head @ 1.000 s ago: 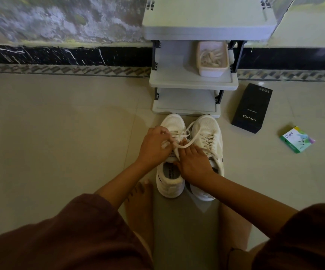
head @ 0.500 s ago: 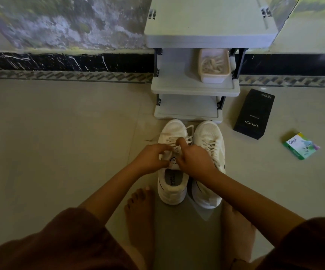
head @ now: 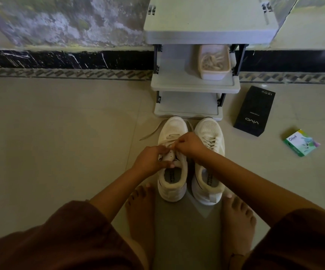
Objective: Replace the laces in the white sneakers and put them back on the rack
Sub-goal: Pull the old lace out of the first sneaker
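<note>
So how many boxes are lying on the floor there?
2. A black box lies on the floor just right of the rack; a small green box lies farther right. Others may be out of view.

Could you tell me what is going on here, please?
A person squats in front of the rack. The left hand and right hand pinch the lace on the left white sneaker, one end trailing loose. The right white sneaker beside it is laced. Neither is on the rack yet.
</note>
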Motion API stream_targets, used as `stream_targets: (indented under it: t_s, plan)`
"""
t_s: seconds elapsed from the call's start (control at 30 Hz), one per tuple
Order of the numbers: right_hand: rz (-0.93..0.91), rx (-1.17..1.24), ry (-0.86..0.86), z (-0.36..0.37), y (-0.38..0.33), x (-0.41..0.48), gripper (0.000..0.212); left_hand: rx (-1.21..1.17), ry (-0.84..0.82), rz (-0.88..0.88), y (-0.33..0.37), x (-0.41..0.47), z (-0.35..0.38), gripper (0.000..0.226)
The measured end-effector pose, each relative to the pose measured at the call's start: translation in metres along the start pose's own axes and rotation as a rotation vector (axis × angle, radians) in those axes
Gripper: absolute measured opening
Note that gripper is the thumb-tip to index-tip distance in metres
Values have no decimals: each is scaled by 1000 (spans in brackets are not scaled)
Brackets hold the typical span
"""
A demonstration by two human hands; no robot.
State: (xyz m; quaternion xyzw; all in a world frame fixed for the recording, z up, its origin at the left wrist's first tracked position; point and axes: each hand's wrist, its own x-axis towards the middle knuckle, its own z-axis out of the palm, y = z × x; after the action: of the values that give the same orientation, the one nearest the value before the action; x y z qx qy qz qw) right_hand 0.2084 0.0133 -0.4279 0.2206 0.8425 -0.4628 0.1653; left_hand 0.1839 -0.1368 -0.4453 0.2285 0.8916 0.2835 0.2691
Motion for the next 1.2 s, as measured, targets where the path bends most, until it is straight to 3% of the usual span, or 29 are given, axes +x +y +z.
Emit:
stream_targets:
  t_s: [0.03, 0.1, 0.13, 0.2, 0.27, 0.4, 0.47, 0.53, 0.6, 0.63, 0.67, 0.7, 0.77, 0.83, 0.97, 1.03, 1.13, 1.2]
  plan:
    - [62, 145, -7, 0, 0, -1, 20, -4, 8, 3, 0, -1, 1, 60]
    - [46, 167, -24, 1, 1, -6, 22, -4, 15, 10, 0, -1, 3, 59]
    - [-38, 26, -33, 0, 2, -7, 23, -1, 16, 17, 0, -1, 3, 58]
    - [-219, -502, -32, -2, 7, -10, 32, 19, 16, 19, 0, -1, 4, 59]
    - [-348, -904, 56, -4, 10, -12, 43, 58, 16, 14, 1, -1, 5, 61]
    - [-579, -1100, 135, 4, 9, -16, 42, 245, 23, -2, 4, 0, 6, 56]
    - [-578, -986, 133, 8, 3, -16, 35, 304, 33, -28, 5, 2, 4, 56]
    - [-354, -544, 146, 8, -4, -14, 23, 319, 37, -42, 6, 4, 3, 57]
    - [-49, 66, 24, 4, -9, -10, 18, 296, 38, -46, 4, 4, 5, 59]
    - [50, 261, -28, 4, -10, -10, 19, 280, 35, -50, 3, 4, 6, 60]
    - [83, 302, -71, 3, -8, -11, 22, 273, 32, -49, 3, 4, 7, 60]
    - [40, 194, -90, 2, -5, -10, 27, 275, 24, -47, 2, 5, 7, 61]
    - [-163, -396, -67, 1, 5, -12, 38, 282, 0, -45, 1, 6, 8, 64]
    - [-324, -815, 43, -2, 7, -16, 40, 274, -10, -45, 1, 6, 6, 65]
    - [-528, -1114, 143, 2, 1, -16, 38, 235, -20, -43, 3, 3, 6, 62]
    - [-511, -1032, 125, 7, -7, -14, 40, 204, -8, -49, 6, 1, 6, 56]
    - [-264, -488, 22, -1, -19, -11, 16, 147, 15, -50, 6, 0, 5, 49]
    - [-207, -222, -10, -8, -13, -11, 11, 142, 15, -45, 4, -1, 7, 52]
